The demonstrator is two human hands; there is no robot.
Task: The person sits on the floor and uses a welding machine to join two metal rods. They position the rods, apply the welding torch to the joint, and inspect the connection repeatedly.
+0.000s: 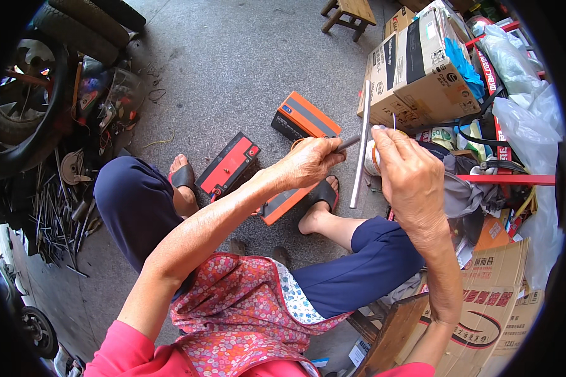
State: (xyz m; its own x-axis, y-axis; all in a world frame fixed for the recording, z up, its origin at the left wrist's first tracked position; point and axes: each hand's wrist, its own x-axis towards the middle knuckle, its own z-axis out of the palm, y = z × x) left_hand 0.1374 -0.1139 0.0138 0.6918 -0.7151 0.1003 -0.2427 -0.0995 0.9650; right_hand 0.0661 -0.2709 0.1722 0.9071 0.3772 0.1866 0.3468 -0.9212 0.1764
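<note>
My left hand (311, 160) is closed round the dark shaft of a T-shaped metal bar tool (360, 169). The tool's long silver crossbar stands nearly upright in the picture, close to the fingers of my right hand (410, 179). Those fingers are bent and pinched together, and a thin metal piece pokes out above them; its lower part is hidden. Behind the right fingertips a white round container (371, 158) shows in part. Below my hands lie an orange and black battery (308, 116), a red and black battery (228, 164) and another orange one (289, 205), partly covered by my left forearm.
Tyres (82, 28) and a pile of loose metal tools (60, 217) lie on the left. A large cardboard box (415, 69) stands at the far right, near a small wooden stool (349, 16). Plastic bags (531, 125) and a flattened carton (490, 308) fill the right side.
</note>
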